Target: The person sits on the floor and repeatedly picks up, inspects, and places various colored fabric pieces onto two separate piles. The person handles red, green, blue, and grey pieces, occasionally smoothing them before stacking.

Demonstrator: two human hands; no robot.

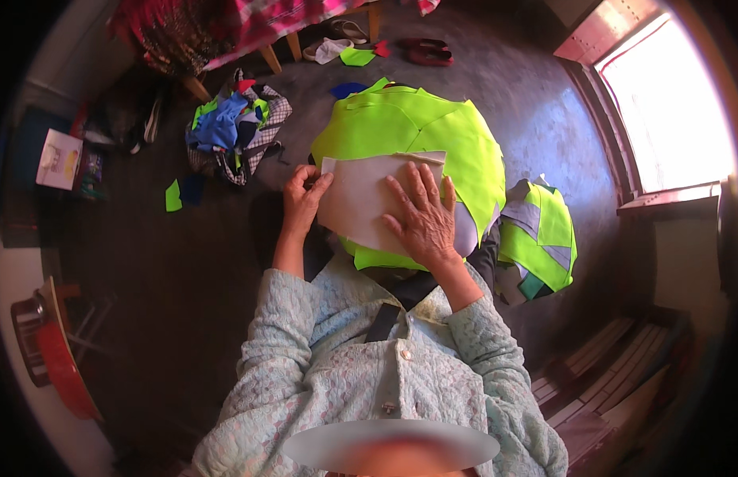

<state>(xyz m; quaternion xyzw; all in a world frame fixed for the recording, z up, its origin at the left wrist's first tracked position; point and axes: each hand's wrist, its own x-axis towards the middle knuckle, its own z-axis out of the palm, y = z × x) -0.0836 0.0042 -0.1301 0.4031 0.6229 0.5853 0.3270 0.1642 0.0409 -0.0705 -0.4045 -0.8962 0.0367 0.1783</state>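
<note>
A pale pinkish-white sheet (355,199), cloth or card I cannot tell, lies across a rounded heap of neon yellow-green fabric pieces (417,119) in front of me. At the sheet's upper left corner, my left hand (304,200) is closed in a pinch on the edge. My right hand (425,213) rests flat on the sheet's right part, fingers spread. A folded or layered strip shows along the top right edge, just beyond those fingertips. What supports the heap is hidden under the fabric.
Right of the heap sits a bundle of neon and grey fabric (544,238). A checked bag (275,111) of coloured scraps stands to the left. Shoes (427,52) lie on the floor near a cloth-covered piece of furniture (258,28). Slatted wood (607,366) is at lower right.
</note>
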